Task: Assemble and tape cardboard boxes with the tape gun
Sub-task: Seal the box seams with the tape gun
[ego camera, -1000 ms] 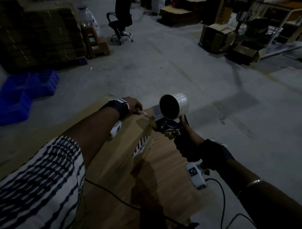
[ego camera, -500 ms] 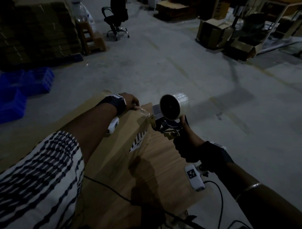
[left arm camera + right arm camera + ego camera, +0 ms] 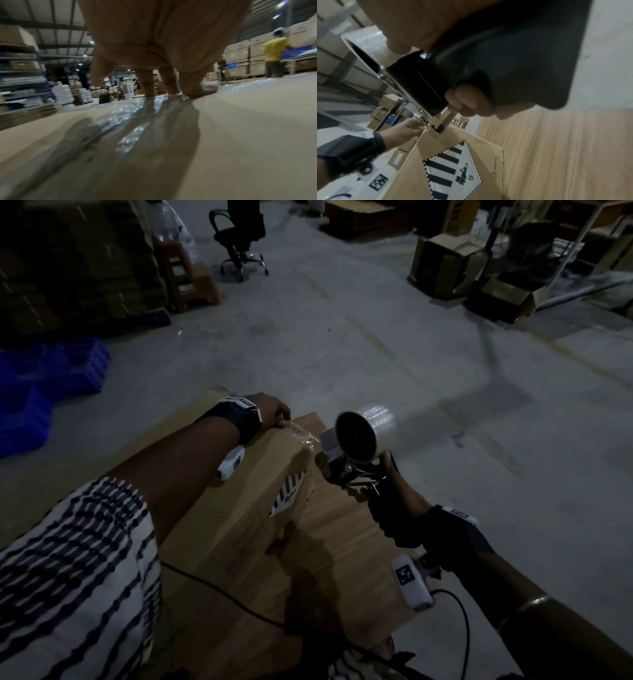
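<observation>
A brown cardboard box [image 3: 239, 508] with a black-striped label [image 3: 287, 491] lies in front of me. My left hand [image 3: 274, 410] rests on its top, fingertips [image 3: 149, 88] and thumb pressing a strip of clear tape [image 3: 130, 115] onto the cardboard. A short stretch of tape [image 3: 303, 436] runs from that hand to the tape gun [image 3: 356, 470] at the box's right top edge. My right hand [image 3: 394, 505] grips the gun's black handle [image 3: 488, 60]. The clear tape roll [image 3: 364, 436] sits on top of the gun.
The box lies on a flat wood-coloured sheet [image 3: 342, 559] on the concrete floor. Blue crates [image 3: 51, 378] and stacked flat cardboard [image 3: 68, 261] stand at the left, an office chair [image 3: 241, 241] behind, open cartons [image 3: 445, 261] at the back right. A person in yellow [image 3: 274, 54] stands far off.
The tape gun has dropped a little at the box's right top edge. My left hand stays pressed on the tape.
</observation>
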Motion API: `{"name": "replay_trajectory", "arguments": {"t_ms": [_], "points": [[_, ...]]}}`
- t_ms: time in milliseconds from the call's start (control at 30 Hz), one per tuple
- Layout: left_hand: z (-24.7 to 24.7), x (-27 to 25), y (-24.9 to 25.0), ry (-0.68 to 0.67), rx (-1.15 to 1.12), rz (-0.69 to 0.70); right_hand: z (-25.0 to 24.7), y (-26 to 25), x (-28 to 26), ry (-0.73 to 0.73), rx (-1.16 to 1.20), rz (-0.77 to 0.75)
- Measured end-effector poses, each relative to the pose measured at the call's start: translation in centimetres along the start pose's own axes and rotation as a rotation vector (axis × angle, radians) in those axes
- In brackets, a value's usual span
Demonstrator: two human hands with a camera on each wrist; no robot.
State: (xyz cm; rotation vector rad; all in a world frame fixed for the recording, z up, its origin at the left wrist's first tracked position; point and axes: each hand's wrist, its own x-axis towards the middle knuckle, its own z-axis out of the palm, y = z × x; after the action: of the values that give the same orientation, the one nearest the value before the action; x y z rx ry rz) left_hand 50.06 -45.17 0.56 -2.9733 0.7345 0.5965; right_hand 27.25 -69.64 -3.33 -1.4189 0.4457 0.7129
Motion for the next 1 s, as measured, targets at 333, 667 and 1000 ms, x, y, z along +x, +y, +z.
{"name": "replay_trajectory", "arguments": {"t_ms": [333,667,1000], "points": [[0.2,-1.1,7.0,-0.035,-0.042,0.178,-0.3,1.6,1.8,-0.009,0.084,-0.035],[1.2,-1.5,9.8,-0.116,0.135,0.159,-1.0,2.3,2.8,-0.030,0.137,-0.057],[1.5,-1.7,9.8,-0.077,0.127,0.096,-1.0,2.4,4.4,-0.086,0.117,-0.075]]}}
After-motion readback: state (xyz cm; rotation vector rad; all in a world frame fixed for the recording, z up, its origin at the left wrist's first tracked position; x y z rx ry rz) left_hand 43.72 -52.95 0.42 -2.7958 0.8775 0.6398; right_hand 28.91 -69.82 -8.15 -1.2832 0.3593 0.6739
